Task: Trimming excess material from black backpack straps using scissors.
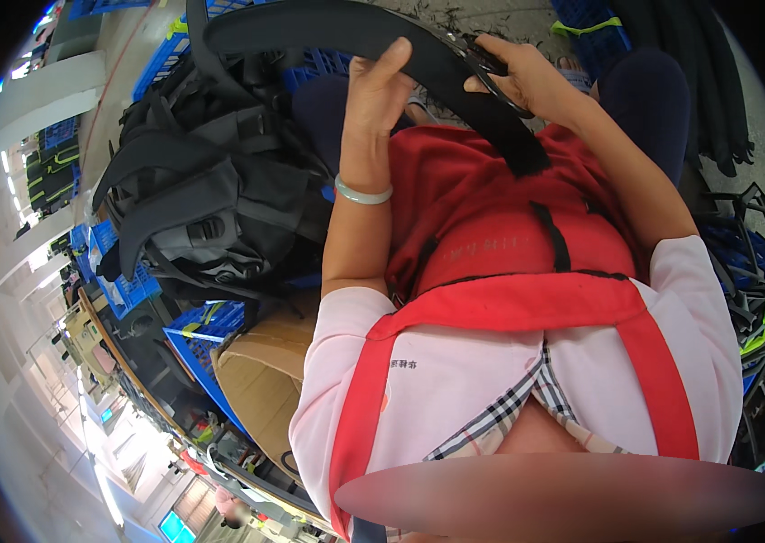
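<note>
Blue plastic crate (133,294), at nine o'clock from the middle of my view. Heap of black-and-grey backpacks (210,208), at ten. Cardboard box (265,362), flap bent, at eight. My left hand (378,86), at twelve: thumb laid on the strap's face, other fingers mostly hidden, so how firmly they close I cannot tell; pale bangle (363,193) round the wrist. Wide black strap (437,74), arching from eleven o'clock to two, cut-looking end above my red apron (500,226). My right hand (532,80), at one: thumb and forefinger clamped on a dark glossy object (488,65) along the strap's outer edge; its kind unclear. Black fabric strips (712,90), hanging, at two. Lime-yellow strap (762,324), among black ones, at three.
</note>
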A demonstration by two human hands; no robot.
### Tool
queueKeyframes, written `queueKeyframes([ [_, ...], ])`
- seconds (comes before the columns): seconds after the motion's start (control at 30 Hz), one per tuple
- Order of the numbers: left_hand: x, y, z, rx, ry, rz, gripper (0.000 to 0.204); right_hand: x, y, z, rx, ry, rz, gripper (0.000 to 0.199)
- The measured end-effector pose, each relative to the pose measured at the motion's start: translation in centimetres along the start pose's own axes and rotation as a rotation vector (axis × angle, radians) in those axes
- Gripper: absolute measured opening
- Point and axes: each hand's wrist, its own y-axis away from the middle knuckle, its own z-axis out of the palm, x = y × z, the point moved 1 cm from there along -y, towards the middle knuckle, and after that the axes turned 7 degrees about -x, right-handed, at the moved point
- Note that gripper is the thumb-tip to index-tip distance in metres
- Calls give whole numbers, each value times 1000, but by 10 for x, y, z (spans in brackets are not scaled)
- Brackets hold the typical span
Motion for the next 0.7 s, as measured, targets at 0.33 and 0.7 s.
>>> queueKeyframes([
  [0.33,16,0,7,64,-55,99,23,-2,-1,4,-7,158,-90,62],
  [0.7,12,-1,-8,36,-52,80,23,-8,-3,2,-104,27,10,54],
])
